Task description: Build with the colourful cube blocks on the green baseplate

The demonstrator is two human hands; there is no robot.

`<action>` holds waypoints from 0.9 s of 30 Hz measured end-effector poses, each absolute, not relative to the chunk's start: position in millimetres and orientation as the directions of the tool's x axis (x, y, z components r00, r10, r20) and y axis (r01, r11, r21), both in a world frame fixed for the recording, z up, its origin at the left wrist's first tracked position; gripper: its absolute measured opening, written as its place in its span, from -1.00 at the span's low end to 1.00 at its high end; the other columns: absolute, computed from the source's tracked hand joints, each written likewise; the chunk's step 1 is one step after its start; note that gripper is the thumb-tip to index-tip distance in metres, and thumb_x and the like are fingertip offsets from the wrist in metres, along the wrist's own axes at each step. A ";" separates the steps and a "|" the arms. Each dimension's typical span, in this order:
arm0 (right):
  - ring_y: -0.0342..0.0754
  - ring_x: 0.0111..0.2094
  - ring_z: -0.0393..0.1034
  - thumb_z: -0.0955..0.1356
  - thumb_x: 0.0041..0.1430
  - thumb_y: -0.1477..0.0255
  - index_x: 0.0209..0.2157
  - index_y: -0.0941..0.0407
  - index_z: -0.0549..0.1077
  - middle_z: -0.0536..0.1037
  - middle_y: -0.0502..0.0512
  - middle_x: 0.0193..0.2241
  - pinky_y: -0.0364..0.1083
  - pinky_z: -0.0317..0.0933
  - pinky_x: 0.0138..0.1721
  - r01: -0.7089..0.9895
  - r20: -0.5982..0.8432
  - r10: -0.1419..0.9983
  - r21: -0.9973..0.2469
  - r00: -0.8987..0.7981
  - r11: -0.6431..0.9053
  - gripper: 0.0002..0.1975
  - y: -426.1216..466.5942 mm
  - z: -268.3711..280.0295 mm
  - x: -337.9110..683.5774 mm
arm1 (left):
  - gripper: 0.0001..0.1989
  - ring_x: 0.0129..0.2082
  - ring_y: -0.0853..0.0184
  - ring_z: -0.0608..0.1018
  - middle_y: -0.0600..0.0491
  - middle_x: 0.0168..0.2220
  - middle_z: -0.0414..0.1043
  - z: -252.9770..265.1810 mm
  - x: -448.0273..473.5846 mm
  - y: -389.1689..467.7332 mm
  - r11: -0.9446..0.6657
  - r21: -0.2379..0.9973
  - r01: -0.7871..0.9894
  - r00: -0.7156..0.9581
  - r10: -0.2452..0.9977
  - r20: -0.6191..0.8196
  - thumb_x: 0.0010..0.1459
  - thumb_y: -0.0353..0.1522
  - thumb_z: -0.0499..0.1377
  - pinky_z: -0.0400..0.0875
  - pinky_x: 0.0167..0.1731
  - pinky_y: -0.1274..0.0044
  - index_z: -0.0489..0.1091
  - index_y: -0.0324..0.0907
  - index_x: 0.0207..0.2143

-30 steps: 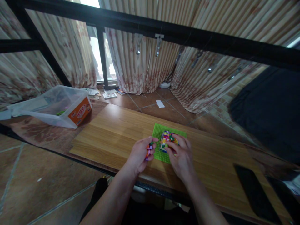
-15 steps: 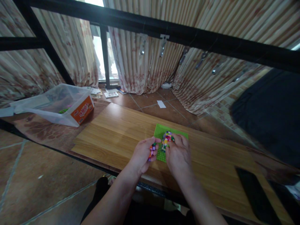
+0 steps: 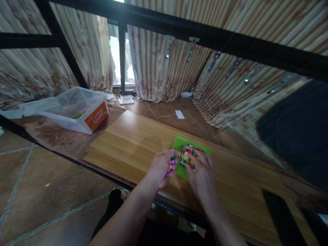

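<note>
A green studded baseplate (image 3: 179, 140) lies on the wooden board, bearing a low structure of multicoloured toy building bricks (image 3: 185, 153). Curled around several loose bricks (image 3: 171, 165), purple, orange and dark ones among them, my left hand (image 3: 162, 166) stays just left of the structure. Its thumb and forefinger reach close to the structure's left side; whether they touch it I cannot tell. My right hand (image 3: 203, 171) bends over the structure's right part, thumb and fingers closed on it. The bricks beneath that palm are hidden.
A wooden board (image 3: 133, 136) spans the table. On its left stands a clear plastic bin (image 3: 74, 112) with an orange label and some green pieces inside. A dark flat object (image 3: 284, 215) lies at the right. A black metal bar (image 3: 164, 22) crosses above, with curtains (image 3: 153, 68) behind.
The whole view has shifted, so things sit slightly further right. My right fingers have moved a little on the structure, showing more of its back edge. My left hand still holds its bricks.
</note>
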State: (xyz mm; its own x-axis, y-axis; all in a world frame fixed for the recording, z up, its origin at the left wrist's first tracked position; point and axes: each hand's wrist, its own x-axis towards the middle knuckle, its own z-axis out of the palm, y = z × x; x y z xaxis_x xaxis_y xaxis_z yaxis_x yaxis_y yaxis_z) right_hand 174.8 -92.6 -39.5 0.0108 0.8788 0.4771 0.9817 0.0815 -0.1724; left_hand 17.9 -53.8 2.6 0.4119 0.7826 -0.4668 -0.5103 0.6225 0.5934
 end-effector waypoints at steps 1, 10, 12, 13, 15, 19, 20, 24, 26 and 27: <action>0.19 0.08 0.22 0.31 0.18 0.39 -0.07 0.15 0.50 0.44 0.27 0.05 0.20 0.14 0.09 0.974 0.481 0.876 -0.209 0.022 0.090 -0.70 -92.2 -40.1 177.3 | -0.81 -0.73 0.61 0.17 0.14 -0.57 0.21 2.4 17.8 -53.8 0.623 0.591 -0.512 0.412 0.782 -0.468 0.20 -0.35 0.09 -0.11 -0.76 0.71 0.40 -0.31 -0.37; 0.15 0.02 0.30 0.23 0.26 0.24 -0.10 0.16 0.49 0.47 0.31 -0.05 0.18 0.18 0.04 0.886 0.494 0.843 -0.462 0.212 0.048 -0.64 -84.0 -43.3 188.0 | -0.81 -0.72 0.61 0.16 0.13 -0.57 0.21 0.8 17.7 -52.9 0.617 0.572 -0.540 0.391 0.786 -0.478 0.18 -0.34 0.11 -0.12 -0.76 0.71 0.41 -0.30 -0.39; 0.17 0.05 0.27 0.25 0.25 0.20 -0.07 0.16 0.49 0.44 0.33 -0.01 0.20 0.16 0.05 0.892 0.493 0.842 -0.451 0.218 0.033 -0.61 -81.9 -48.5 186.9 | -0.80 -0.72 0.61 0.16 0.13 -0.56 0.21 0.0 18.1 -52.6 0.623 0.560 -0.546 0.394 0.781 -0.485 0.19 -0.33 0.12 -0.12 -0.76 0.71 0.41 -0.30 -0.39; 0.17 0.06 0.26 0.25 0.24 0.19 -0.06 0.15 0.48 0.43 0.33 0.00 0.21 0.14 0.06 0.895 0.494 0.842 -0.445 0.219 0.028 -0.61 -81.1 -51.0 186.2 | -0.79 -0.72 0.61 0.16 0.13 -0.56 0.22 -0.4 18.4 -52.4 0.628 0.555 -0.546 0.397 0.777 -0.488 0.19 -0.32 0.11 -0.12 -0.76 0.71 0.41 -0.30 -0.39; 0.18 0.08 0.24 0.26 0.23 0.19 -0.05 0.14 0.48 0.41 0.33 0.02 0.22 0.11 0.07 0.897 0.491 0.841 -0.443 0.227 0.016 -0.60 -79.8 -54.4 184.7 | -0.76 -0.72 0.61 0.17 0.12 -0.56 0.22 -0.9 18.9 -52.1 0.637 0.549 -0.542 0.403 0.770 -0.496 0.21 -0.31 0.08 -0.12 -0.76 0.71 0.41 -0.31 -0.40; 0.19 0.10 0.22 0.30 0.19 0.21 -0.04 0.16 0.48 0.38 0.34 0.04 0.22 0.08 0.10 0.870 0.464 0.837 -0.493 0.290 -0.028 -0.60 -77.4 -56.1 182.4 | -0.71 -0.73 0.61 0.17 0.12 -0.57 0.22 -0.7 19.6 -51.9 0.655 0.519 -0.549 0.417 0.753 -0.509 0.25 -0.29 0.03 -0.11 -0.77 0.72 0.40 -0.31 -0.40; 0.19 0.10 0.21 0.31 0.17 0.22 -0.04 0.16 0.48 0.38 0.34 0.04 0.21 0.08 0.10 0.856 0.456 0.834 -0.515 0.311 -0.037 -0.59 -76.6 -56.1 182.2 | -0.71 -0.73 0.60 0.16 0.11 -0.57 0.22 -0.4 19.7 -52.0 0.658 0.511 -0.552 0.420 0.749 -0.512 0.25 -0.29 0.03 -0.11 -0.78 0.72 0.41 -0.31 -0.40; 0.20 0.11 0.20 0.35 0.11 0.22 -0.03 0.15 0.47 0.36 0.33 0.04 0.23 0.06 0.11 0.800 0.434 0.820 -0.599 0.372 -0.046 -0.56 -72.9 -58.4 183.8 | -0.69 -0.73 0.60 0.16 0.11 -0.58 0.22 1.3 20.3 -53.1 0.669 0.504 -0.547 0.434 0.741 -0.513 0.25 -0.29 0.02 -0.10 -0.78 0.73 0.41 -0.31 -0.41; 0.20 0.11 0.21 0.35 0.10 0.22 -0.03 0.15 0.46 0.35 0.32 0.05 0.24 0.06 0.11 0.776 0.429 0.820 -0.630 0.379 -0.029 -0.56 -71.8 -60.6 184.9 | -0.68 -0.73 0.60 0.16 0.10 -0.58 0.23 1.9 21.0 -53.8 0.676 0.504 -0.537 0.447 0.735 -0.510 0.26 -0.28 0.01 -0.10 -0.78 0.73 0.42 -0.31 -0.41; 0.19 0.11 0.21 0.36 0.10 0.22 -0.03 0.15 0.46 0.35 0.32 0.04 0.24 0.07 0.11 0.768 0.430 0.821 -0.641 0.375 -0.015 -0.57 -71.7 -61.5 185.1 | -0.67 -0.73 0.60 0.16 0.10 -0.58 0.23 1.9 21.3 -54.1 0.679 0.503 -0.535 0.452 0.733 -0.509 0.26 -0.27 0.00 -0.10 -0.79 0.73 0.42 -0.31 -0.42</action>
State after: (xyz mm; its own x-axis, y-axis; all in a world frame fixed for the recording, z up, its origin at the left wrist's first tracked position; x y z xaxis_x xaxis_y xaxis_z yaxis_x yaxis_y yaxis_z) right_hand 185.1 -71.7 -61.5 0.3753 0.8212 0.4300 0.7675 -0.0152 -0.6408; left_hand 21.3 -54.1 1.9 0.4517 0.7330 -0.5086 -0.5347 0.6787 0.5034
